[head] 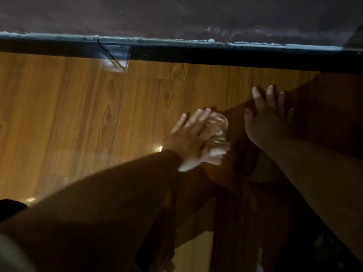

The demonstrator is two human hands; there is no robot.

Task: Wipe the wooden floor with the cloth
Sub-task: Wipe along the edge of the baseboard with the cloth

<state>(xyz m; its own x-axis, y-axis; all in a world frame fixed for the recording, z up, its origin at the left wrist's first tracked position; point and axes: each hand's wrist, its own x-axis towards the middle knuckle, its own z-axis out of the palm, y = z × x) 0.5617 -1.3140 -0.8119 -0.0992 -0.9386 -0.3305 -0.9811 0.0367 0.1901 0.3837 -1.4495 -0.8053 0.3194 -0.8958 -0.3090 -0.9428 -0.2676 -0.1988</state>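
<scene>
Left hand [193,138] sits on the bunched cloth [219,132], just right of frame centre. Blur stops me telling whether its fingers curl round it or press flat. Right hand [269,118] is at 2 o'clock from the cloth, close by, its fingers spread wide and flat on the wooden floor [78,114], holding nothing. I read it as a brace carrying body weight so the left can bear down. Dark skirting [176,53] runs along 12 o'clock. The boards near it look unwiped, though I can't be sure.
</scene>
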